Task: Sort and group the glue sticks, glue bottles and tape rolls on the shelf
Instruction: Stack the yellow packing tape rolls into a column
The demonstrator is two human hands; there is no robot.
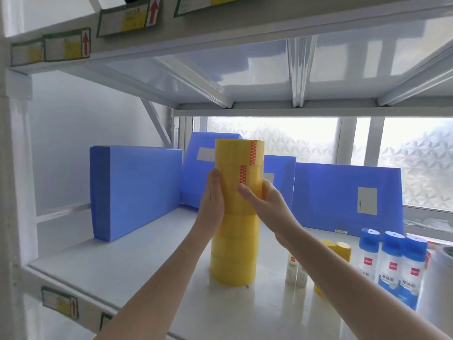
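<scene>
A tall stack of several yellow tape rolls stands upright on the white shelf, near its middle. My left hand presses against the stack's left side and my right hand wraps its right side, both around mid-height. To the right of the stack, two glue sticks with white bodies stand together. Yellow tape rolls show behind my right forearm. Three glue bottles with blue caps are grouped at the far right.
Blue folders lean along the back of the shelf: one at the left, one behind the stack, one at the right. Another shelf hangs low overhead. A frosted window is behind.
</scene>
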